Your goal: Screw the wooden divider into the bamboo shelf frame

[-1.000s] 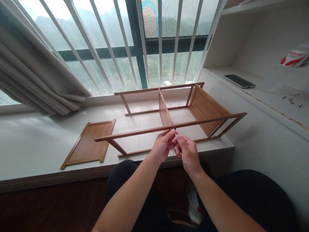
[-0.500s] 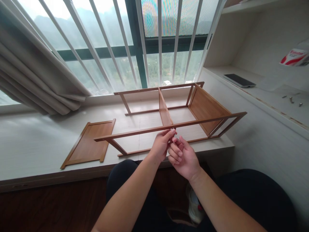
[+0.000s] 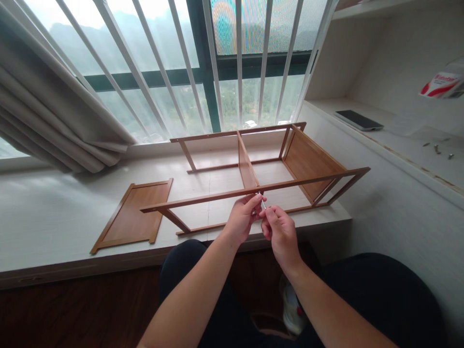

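A brown wooden shelf frame (image 3: 308, 159) lies on its side on the pale window ledge (image 3: 54, 217). My left hand (image 3: 242, 217) rests its fingertips on the frame's near rail (image 3: 203, 197), just below the middle divider (image 3: 246, 166). My right hand (image 3: 281, 229) pinches a thin metal tool (image 3: 263, 203), whose tip points at the rail beside my left fingers. What the tool's tip touches is hidden by my fingers.
A loose wooden panel (image 3: 134, 215) lies flat on the ledge to the left of the frame. A grey curtain (image 3: 47, 106) hangs at the left. On the right shelf lie a phone (image 3: 358, 120), several small screws (image 3: 438, 150) and a red-and-white packet (image 3: 442, 84).
My right hand turned palm-up and back again while keeping hold of the thin tool at the rail. My left hand and the frame stayed put.
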{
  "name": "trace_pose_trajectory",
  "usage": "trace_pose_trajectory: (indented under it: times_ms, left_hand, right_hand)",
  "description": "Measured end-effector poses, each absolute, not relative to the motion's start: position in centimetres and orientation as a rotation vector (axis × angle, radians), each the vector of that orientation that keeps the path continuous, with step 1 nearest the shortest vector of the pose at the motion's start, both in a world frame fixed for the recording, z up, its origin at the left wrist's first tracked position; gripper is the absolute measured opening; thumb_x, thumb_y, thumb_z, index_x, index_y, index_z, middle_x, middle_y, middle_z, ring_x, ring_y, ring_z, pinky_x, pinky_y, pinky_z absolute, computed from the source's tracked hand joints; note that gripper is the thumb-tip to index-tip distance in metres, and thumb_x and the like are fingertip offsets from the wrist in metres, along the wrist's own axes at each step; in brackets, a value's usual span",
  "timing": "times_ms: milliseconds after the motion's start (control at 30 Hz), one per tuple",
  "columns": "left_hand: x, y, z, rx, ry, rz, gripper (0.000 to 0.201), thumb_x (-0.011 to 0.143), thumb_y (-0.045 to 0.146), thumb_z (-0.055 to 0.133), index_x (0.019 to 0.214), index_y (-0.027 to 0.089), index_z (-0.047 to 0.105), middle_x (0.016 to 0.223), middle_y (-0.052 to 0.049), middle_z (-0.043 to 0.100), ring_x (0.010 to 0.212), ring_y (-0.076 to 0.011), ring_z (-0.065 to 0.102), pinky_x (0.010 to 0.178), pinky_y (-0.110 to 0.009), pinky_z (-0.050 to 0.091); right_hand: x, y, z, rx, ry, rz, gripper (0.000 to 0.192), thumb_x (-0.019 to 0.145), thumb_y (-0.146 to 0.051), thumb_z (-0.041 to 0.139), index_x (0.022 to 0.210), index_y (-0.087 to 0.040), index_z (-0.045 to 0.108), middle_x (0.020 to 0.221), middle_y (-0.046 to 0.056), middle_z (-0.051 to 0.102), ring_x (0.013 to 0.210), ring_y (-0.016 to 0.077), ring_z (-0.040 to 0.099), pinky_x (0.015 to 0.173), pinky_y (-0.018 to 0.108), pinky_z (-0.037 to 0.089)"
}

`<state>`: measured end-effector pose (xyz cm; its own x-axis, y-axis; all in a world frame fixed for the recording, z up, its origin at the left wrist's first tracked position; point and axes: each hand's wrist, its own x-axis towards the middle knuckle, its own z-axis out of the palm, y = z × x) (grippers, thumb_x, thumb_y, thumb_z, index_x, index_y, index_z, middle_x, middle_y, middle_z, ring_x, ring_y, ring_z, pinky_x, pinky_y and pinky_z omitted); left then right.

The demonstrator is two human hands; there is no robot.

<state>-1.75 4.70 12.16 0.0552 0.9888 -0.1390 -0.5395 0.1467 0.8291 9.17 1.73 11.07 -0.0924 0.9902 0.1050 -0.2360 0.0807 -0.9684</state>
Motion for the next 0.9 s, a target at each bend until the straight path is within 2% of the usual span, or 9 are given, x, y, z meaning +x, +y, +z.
trace_pose_trajectory:
  times_ms: [300,567,733,900]
  left_hand:
    - [-1.9,4.8,12.0,0.679,0.801,1.283,0.033,0.074,0.043,0.076,0.084,0.013,0.070,0.061,0.004,0.044,0.058,-0.0083,0.046,0.058,-0.022,0.043]
    - [-1.8,4.7,12.2,0.589,0.766,1.260,0.031,0.072,0.042,0.078,0.083,0.014,0.069,0.062,0.002,0.053,0.061,-0.0112,0.055,0.064,-0.026,0.049]
    - [-1.8,4.9,12.2,0.621,0.810,1.257,0.036,0.071,0.046,0.078,0.084,0.014,0.067,0.058,0.004,0.049,0.053,-0.0095,0.051,0.053,-0.022,0.045]
    - [-1.6,4.8,12.5,0.604,0.908,1.270,0.036,0.070,0.046,0.079,0.078,0.014,0.066,0.054,0.004,0.050,0.046,-0.0078,0.049,0.046,-0.020,0.038]
  right_hand:
    - [9.4,1.8,11.3,-1.076,-1.421,0.996,0.031,0.095,-0.045,0.050,0.081,-0.020,0.061,0.056,-0.005,0.048,0.050,0.0107,0.041,0.050,0.024,0.032]
    - [9.9,2.5,11.7,-1.165,-1.503,0.837,0.026,0.090,-0.044,0.059,0.078,-0.020,0.062,0.060,-0.003,0.054,0.054,0.0124,0.045,0.055,0.025,0.036]
    - [9.3,2.6,11.7,-0.996,-1.242,1.186,0.032,0.092,-0.046,0.055,0.074,-0.019,0.059,0.049,-0.006,0.043,0.046,0.0098,0.036,0.046,0.023,0.029]
    - [8.8,2.3,11.4,-0.640,-0.763,1.887,0.026,0.094,-0.044,0.051,0.083,-0.021,0.056,0.049,-0.009,0.034,0.040,0.0084,0.023,0.039,0.020,0.022]
